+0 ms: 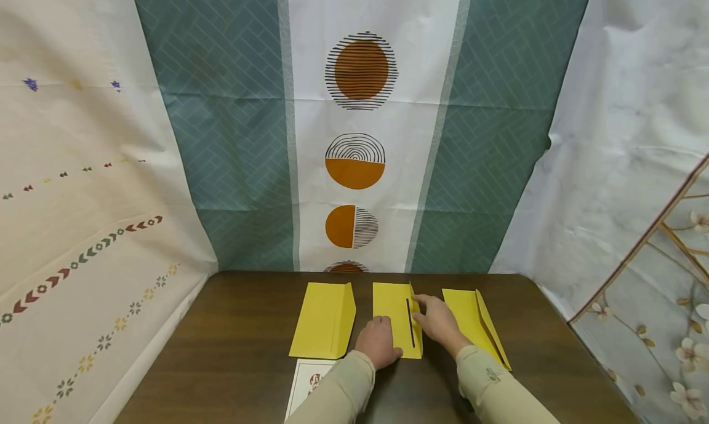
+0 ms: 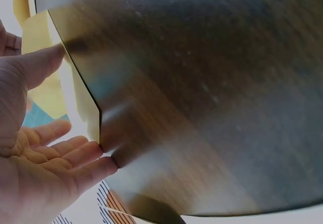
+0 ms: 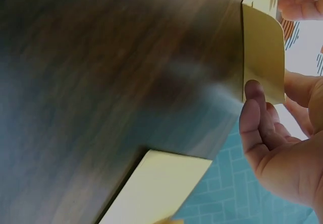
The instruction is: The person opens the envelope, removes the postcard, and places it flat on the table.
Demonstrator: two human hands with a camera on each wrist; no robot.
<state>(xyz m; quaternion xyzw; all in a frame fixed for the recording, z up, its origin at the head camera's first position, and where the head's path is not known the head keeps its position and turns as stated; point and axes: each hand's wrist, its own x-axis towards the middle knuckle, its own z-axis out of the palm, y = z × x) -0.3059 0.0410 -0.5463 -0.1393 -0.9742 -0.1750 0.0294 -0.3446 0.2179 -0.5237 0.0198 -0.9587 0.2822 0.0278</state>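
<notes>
A yellow envelope (image 1: pixel 388 295) lies in the middle of the dark wooden table, its flap (image 3: pixel 265 52) raised along the right side. A dark narrow strip (image 1: pixel 410 323) runs lengthwise beside the fold. My left hand (image 1: pixel 378 343) rests at the envelope's left part, thumb at the near edge and fingers fairly straight along the side. With thumb and fingers on either side of the flap, my right hand (image 1: pixel 440 319) pinches it. A second yellow envelope (image 1: pixel 318 319) lies to the left, and a third (image 1: pixel 465 316) on the right has its flap partly lifted.
Below the left envelope lies a white card (image 1: pixel 301 381) with a dark red emblem, partly covered by my left sleeve (image 1: pixel 340 390). Patterned cloth (image 1: pixel 238 135) hangs behind the table (image 1: pixel 232 350), with more fabric at both sides.
</notes>
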